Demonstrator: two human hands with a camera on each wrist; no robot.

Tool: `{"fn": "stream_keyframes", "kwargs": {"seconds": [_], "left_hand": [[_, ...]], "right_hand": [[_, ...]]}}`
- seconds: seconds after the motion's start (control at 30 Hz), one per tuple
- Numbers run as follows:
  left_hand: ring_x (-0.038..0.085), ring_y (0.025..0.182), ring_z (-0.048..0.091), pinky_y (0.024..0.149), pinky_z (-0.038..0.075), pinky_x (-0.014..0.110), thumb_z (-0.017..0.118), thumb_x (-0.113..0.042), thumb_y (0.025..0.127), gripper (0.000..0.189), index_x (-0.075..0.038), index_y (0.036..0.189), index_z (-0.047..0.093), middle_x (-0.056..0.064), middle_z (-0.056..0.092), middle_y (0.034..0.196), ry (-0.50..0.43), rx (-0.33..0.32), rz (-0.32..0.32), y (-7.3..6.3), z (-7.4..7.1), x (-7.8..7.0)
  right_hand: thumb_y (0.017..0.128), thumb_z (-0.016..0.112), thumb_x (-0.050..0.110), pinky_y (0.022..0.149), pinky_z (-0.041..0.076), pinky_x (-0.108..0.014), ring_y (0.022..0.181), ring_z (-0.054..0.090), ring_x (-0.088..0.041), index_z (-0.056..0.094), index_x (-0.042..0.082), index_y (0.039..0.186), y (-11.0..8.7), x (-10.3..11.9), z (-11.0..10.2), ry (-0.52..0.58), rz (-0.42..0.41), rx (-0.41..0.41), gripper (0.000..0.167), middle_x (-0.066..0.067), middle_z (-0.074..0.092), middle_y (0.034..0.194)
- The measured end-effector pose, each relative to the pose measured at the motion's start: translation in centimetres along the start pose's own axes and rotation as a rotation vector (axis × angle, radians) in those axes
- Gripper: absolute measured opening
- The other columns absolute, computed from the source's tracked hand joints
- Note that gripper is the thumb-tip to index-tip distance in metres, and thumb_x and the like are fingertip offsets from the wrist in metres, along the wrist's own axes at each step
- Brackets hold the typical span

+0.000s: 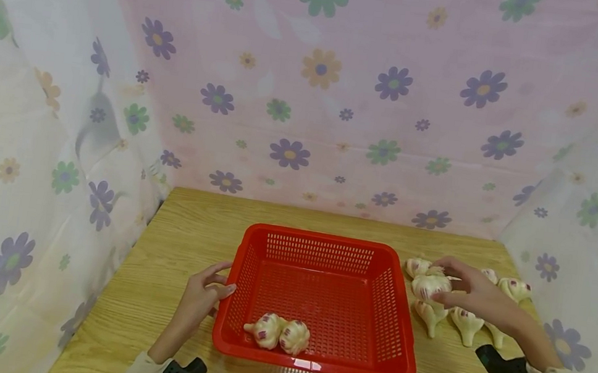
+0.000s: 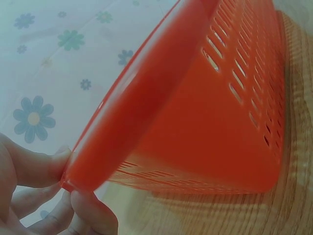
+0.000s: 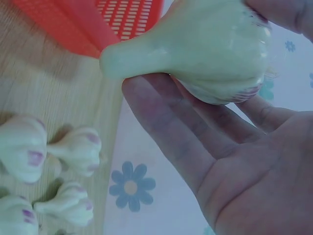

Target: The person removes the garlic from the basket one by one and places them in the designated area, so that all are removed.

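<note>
A red plastic basket (image 1: 310,365) stands on the table, with two garlic bulbs (image 1: 266,330) lying in its front left corner. At the basket's left side, my left hand (image 1: 199,295) pinches the rim between thumb and fingers, as the left wrist view shows closely. To the right of the basket, my right hand (image 1: 473,292) grips a garlic bulb (image 3: 210,49) by thumb and fingers. In the right wrist view its stem points left, toward the basket. More garlic bulbs (image 1: 465,324) lie on the table beneath and around the right hand.
The wooden table (image 1: 189,216) carries everything. Flowered cloth (image 1: 342,105) hangs behind it and along both sides. Black wrist devices (image 1: 185,371) sit at both sleeves.
</note>
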State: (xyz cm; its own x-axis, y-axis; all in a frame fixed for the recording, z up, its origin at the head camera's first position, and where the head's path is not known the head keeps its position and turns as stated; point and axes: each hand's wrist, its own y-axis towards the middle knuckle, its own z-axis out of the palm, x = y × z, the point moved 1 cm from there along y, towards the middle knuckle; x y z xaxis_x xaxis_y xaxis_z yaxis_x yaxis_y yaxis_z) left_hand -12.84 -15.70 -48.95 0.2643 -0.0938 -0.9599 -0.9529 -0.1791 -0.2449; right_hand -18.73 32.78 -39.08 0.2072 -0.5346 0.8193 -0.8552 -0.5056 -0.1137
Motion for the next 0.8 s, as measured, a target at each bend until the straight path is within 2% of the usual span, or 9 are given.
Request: {"fn": "stream_keyframes", "kwargs": {"seconds": [0.07, 0.13, 0.27, 0.33, 0.4, 0.5, 0.53, 0.63, 0.8], "left_hand": [[0.023, 0.063, 0.062, 0.044, 0.052, 0.036, 0.066, -0.004, 0.084, 0.048, -0.015, 0.129, 0.057, 0.014, 0.061, 0.096, -0.002, 0.003, 0.003, 0.0, 0.0, -0.1], [0.023, 0.063, 0.061, 0.045, 0.052, 0.036, 0.066, -0.004, 0.084, 0.047, -0.015, 0.130, 0.057, 0.014, 0.061, 0.096, -0.002, 0.003, 0.003, 0.0, 0.0, -0.1], [0.021, 0.060, 0.060, 0.043, 0.051, 0.034, 0.066, -0.004, 0.084, 0.047, -0.015, 0.130, 0.057, 0.014, 0.060, 0.096, -0.009, 0.007, 0.007, 0.0, 0.0, 0.1], [0.021, 0.058, 0.058, 0.042, 0.049, 0.032, 0.065, -0.003, 0.084, 0.047, -0.016, 0.130, 0.057, 0.014, 0.060, 0.095, -0.013, 0.011, 0.010, 0.0, 0.0, 0.1], [0.020, 0.056, 0.056, 0.041, 0.048, 0.030, 0.065, -0.003, 0.085, 0.047, -0.015, 0.130, 0.057, 0.014, 0.059, 0.095, -0.019, 0.017, 0.014, 0.0, -0.1, 0.2], [0.020, 0.056, 0.056, 0.041, 0.047, 0.029, 0.064, -0.002, 0.085, 0.048, -0.015, 0.130, 0.057, 0.014, 0.059, 0.095, -0.023, 0.021, 0.017, -0.1, -0.1, 0.1], [0.020, 0.056, 0.056, 0.041, 0.047, 0.029, 0.064, -0.002, 0.085, 0.047, -0.015, 0.130, 0.057, 0.014, 0.059, 0.095, -0.022, 0.020, 0.017, -0.1, -0.1, 0.1], [0.020, 0.056, 0.056, 0.041, 0.048, 0.030, 0.064, -0.002, 0.085, 0.047, -0.015, 0.130, 0.057, 0.014, 0.059, 0.095, -0.022, 0.020, 0.016, -0.1, -0.1, 0.1], [0.021, 0.057, 0.057, 0.042, 0.048, 0.031, 0.064, -0.003, 0.085, 0.047, -0.016, 0.129, 0.057, 0.015, 0.058, 0.095, -0.022, 0.021, 0.013, 0.0, -0.1, 0.1]], "right_hand": [[0.093, 0.060, 0.016, 0.071, 0.054, -0.037, 0.103, 0.057, -0.004, 0.040, 0.006, 0.131, -0.3, -0.2, -0.2, -0.006, 0.004, -0.005, 0.045, -0.028, 0.031, 0.139], [0.093, 0.060, 0.017, 0.070, 0.054, -0.037, 0.101, 0.058, -0.004, 0.038, 0.005, 0.134, -0.7, -0.4, -0.5, -0.018, 0.022, -0.012, 0.048, -0.030, 0.031, 0.139], [0.094, 0.058, 0.018, 0.068, 0.051, -0.040, 0.110, 0.056, -0.033, 0.035, 0.002, 0.136, -1.3, -0.7, -1.1, -0.060, 0.058, -0.024, 0.051, -0.031, 0.031, 0.140], [0.095, 0.057, 0.019, 0.067, 0.050, -0.040, 0.114, 0.048, -0.049, 0.034, 0.002, 0.136, -1.7, -1.0, -1.5, -0.071, 0.074, -0.026, 0.050, -0.031, 0.030, 0.141], [0.095, 0.056, 0.018, 0.066, 0.050, -0.039, 0.115, 0.045, -0.053, 0.035, 0.003, 0.136, -2.0, -1.4, -1.7, -0.083, 0.075, -0.041, 0.048, -0.029, 0.030, 0.141], [0.095, 0.056, 0.017, 0.062, 0.051, -0.036, 0.110, 0.054, -0.038, 0.034, 0.004, 0.136, -2.4, -2.0, -2.1, -0.078, 0.080, -0.062, 0.048, -0.026, 0.032, 0.140], [0.095, 0.056, 0.017, 0.062, 0.051, -0.035, 0.108, 0.057, -0.027, 0.035, 0.004, 0.136, -2.5, -2.2, -2.2, -0.077, 0.082, -0.068, 0.048, -0.025, 0.033, 0.139], [0.095, 0.055, 0.017, 0.063, 0.051, -0.035, 0.093, 0.060, -0.009, 0.033, 0.002, 0.136, -2.9, -2.8, -2.7, -0.067, 0.092, -0.077, 0.049, -0.024, 0.033, 0.138], [0.096, 0.055, 0.019, 0.068, 0.052, -0.034, 0.095, 0.056, 0.002, 0.031, 0.001, 0.137, -3.6, -3.7, -3.5, -0.080, 0.129, -0.085, 0.051, -0.026, 0.030, 0.140]]}}
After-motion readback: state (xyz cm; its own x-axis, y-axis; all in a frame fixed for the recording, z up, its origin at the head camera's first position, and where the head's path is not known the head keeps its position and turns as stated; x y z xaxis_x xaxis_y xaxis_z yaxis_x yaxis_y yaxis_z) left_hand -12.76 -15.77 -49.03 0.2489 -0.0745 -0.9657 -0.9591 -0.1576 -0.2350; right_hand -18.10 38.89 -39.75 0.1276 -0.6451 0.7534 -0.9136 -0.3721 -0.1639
